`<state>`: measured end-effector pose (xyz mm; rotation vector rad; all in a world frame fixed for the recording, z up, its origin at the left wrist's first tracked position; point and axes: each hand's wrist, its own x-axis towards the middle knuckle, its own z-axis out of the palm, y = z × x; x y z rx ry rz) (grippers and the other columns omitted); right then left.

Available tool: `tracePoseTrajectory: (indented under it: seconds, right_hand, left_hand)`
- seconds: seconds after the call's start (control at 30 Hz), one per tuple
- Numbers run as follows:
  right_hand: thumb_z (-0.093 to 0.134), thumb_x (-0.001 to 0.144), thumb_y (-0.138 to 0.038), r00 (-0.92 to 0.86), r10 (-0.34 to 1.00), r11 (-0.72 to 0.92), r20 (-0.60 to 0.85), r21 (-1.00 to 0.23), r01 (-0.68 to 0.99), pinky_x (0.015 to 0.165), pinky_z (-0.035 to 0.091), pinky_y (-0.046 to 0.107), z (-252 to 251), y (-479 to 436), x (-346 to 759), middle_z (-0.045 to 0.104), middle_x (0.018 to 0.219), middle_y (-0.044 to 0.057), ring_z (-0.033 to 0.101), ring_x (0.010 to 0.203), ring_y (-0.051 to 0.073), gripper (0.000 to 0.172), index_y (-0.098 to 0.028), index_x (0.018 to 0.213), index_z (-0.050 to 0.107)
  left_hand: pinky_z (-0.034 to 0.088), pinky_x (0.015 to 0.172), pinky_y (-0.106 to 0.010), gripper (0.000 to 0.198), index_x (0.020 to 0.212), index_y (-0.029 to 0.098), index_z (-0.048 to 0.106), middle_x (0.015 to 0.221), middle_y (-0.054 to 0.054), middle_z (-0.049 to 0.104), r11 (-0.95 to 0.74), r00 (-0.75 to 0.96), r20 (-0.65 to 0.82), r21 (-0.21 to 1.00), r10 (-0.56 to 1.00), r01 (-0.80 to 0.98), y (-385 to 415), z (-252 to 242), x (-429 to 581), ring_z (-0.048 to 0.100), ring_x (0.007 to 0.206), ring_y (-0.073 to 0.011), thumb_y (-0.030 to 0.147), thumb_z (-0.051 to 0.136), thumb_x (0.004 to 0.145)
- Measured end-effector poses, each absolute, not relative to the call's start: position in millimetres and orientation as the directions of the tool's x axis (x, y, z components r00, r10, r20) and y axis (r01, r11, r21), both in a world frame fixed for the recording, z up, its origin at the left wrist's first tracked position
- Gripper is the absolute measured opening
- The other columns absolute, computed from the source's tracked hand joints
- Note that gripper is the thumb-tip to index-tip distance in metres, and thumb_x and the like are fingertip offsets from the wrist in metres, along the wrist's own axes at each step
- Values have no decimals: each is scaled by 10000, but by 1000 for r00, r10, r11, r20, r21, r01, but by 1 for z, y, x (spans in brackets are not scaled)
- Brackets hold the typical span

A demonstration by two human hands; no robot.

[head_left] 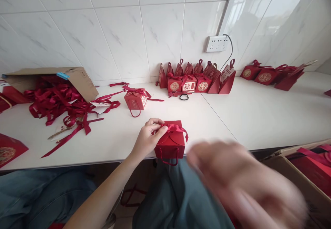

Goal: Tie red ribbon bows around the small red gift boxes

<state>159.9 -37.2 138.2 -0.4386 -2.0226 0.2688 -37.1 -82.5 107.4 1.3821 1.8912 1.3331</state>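
Observation:
A red gift box (171, 142) with a red ribbon bow (173, 128) on top stands at the near edge of the white table (258, 118). My left hand (148, 137) is closed on the box's upper left corner, thumb and fingers pinching at the ribbon. My right hand (243, 184) is close to the camera, below and right of the box, smeared by motion; its fingers do not show clearly. A second tied red box (136, 99) sits farther back, left of centre.
An open cardboard carton (80, 79) spills several loose red ribbons (62, 105) at the left. A row of finished red boxes (196, 79) lines the wall under a socket (216, 43). More boxes (269, 74) lie at the right. Another carton (305, 167) stands at the lower right.

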Motion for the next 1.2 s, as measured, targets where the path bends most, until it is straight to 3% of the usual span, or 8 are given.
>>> tracePoseTrajectory:
  seconds: [0.1,0.2,0.57,0.8,1.07,1.2]
  right_hand:
    - [474,907,-252,-591,443,880,675,-454,141,689,533,314,123,-16,135,617,815,54,588,761,172,221,-187,831,671]
    - [520,862,-174,-630,507,832,588,-526,178,720,501,359,107,0,116,592,822,74,540,764,194,167,-193,830,682]
    - [578,829,-168,-697,570,697,434,-705,132,728,478,319,112,1,108,577,818,34,558,752,162,117,-209,766,667]
    - [529,847,-147,-723,572,666,387,-734,133,760,471,318,113,2,107,565,845,33,567,757,149,150,-195,763,644]
    - [649,795,-181,-668,562,765,488,-614,195,809,448,374,109,-4,109,641,867,30,587,826,183,48,-211,831,655]
    - [554,873,-162,-609,419,903,674,-381,200,840,432,383,103,-4,105,655,844,38,601,749,154,114,-184,805,644]
  left_hand:
    - [444,783,-277,301,695,179,682,1046,-60,578,16,-410,176,906,895,424,-82,107,-37,575,958,-197,414,539,819]
    - [441,815,-282,298,722,180,689,1051,-64,575,-4,-407,191,909,893,417,-81,106,-37,577,971,-199,413,534,826]
    - [428,871,-304,299,603,190,626,1025,-47,598,43,-425,171,892,889,450,-80,112,-39,577,981,-209,374,526,815]
    - [427,860,-297,311,586,198,615,992,-29,611,73,-434,195,847,880,527,-81,112,-36,566,998,-206,361,504,827]
    - [434,851,-293,365,542,185,654,1128,-46,595,15,-444,135,948,886,318,-83,107,-38,565,1028,-219,406,553,814]
    - [425,862,-295,356,575,187,676,1162,-48,595,3,-447,140,953,884,304,-83,107,-37,558,1036,-223,423,560,813]
